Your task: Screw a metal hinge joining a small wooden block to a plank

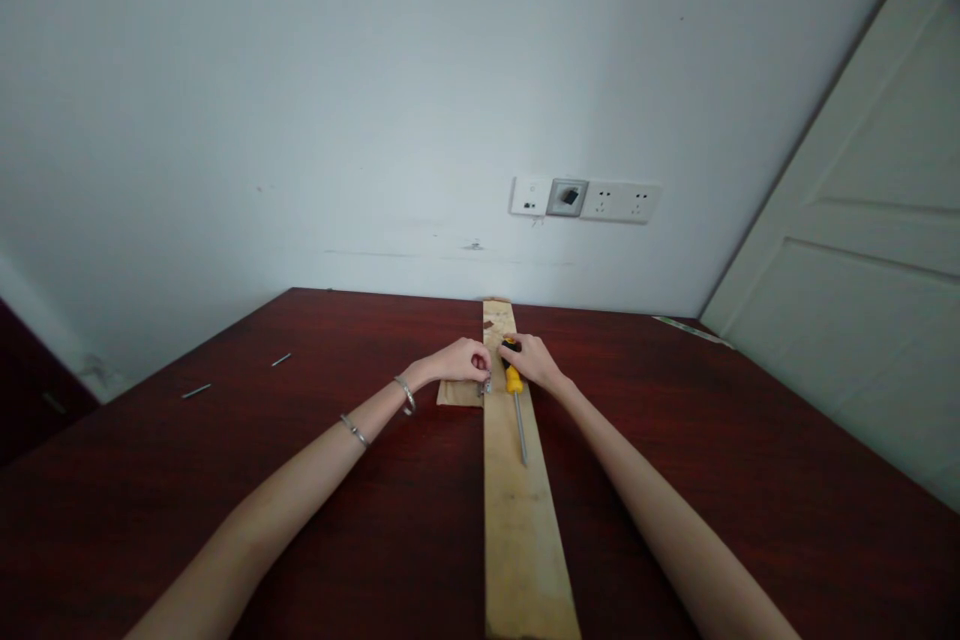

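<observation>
A long pale wooden board (517,510) runs away from me across the dark red table. My right hand (529,356) is closed round the black and yellow handle of a screwdriver (519,410), whose shaft points back toward me above the board. Left of it, my left hand (466,360) is pinched at the board's left edge. Just under those fingertips is a small shiny metal piece (487,385), too small to name. A short flat piece of wood (457,394) sticks out to the left from the board, below my left hand.
Two thin metal rods (196,391) lie apart on the left of the table (360,340). A white wall with sockets (621,202) rises behind the table's far edge. A pale panelled door (862,220) stands at right, near a thin strip (691,331) on the table.
</observation>
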`<state>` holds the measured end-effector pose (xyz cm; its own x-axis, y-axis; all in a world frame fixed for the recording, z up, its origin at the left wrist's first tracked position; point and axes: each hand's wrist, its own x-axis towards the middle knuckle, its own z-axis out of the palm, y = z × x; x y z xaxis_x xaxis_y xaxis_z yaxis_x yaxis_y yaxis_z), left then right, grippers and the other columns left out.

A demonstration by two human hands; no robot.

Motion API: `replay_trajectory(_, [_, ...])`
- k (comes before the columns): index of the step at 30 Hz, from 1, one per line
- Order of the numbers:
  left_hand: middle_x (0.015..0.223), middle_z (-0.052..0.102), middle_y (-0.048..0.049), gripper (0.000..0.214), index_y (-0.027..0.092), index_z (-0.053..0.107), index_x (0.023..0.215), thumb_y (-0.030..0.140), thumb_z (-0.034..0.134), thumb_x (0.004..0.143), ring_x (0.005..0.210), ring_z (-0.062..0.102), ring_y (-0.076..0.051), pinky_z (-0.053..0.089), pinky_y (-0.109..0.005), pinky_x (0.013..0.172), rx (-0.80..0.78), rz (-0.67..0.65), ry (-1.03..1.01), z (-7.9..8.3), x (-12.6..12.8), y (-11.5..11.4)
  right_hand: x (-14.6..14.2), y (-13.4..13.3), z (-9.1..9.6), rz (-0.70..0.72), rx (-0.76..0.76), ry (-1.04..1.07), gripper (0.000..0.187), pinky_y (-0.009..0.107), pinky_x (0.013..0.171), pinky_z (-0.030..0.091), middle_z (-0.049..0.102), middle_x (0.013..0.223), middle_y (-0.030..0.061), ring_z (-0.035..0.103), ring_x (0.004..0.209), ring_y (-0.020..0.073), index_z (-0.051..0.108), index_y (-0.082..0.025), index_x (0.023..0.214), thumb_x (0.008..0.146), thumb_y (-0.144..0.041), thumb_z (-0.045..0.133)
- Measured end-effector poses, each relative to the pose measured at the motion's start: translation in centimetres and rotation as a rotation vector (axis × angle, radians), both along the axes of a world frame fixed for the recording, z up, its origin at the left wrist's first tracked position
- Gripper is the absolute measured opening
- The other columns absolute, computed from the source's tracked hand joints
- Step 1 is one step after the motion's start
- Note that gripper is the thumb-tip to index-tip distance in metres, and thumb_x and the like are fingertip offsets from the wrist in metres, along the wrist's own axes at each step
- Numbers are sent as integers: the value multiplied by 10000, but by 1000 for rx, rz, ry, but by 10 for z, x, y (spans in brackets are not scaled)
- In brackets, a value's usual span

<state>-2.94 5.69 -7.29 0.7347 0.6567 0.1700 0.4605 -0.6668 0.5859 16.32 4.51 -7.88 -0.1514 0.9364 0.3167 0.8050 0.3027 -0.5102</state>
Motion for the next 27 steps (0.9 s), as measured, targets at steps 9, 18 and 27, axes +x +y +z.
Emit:
replay_trajectory(9, [721,570,-8,66,119,639,709,129,612,650,644,523,-106,399,-194,603,113,-50,3,2,2,-4,1,1,-5,8,-4,-11,472,305,929,416,647,1149,141,598,1073,266,635,-100,1150,791,-373,498])
replay_trajectory(18, [735,582,-13,84,119,639,729,134,619,649,655,532,-111,401,-198,605,139,-31,11,-1,2,-3,0,-3,-3,0,-4,-14,454,299,926,418,642,1160,133,595,1081,264,641,-115,1140,792,-368,496])
replay_trajectory(27, [733,577,-6,64,123,636,704,123,619,642,652,521,-105,392,-194,604,136,-3,17,1,4,-7,-2,-6,-1,-16,-9,-24,424,295,906,423,660,1128,126,597,1072,263,650,-130,1117,798,-362,494])
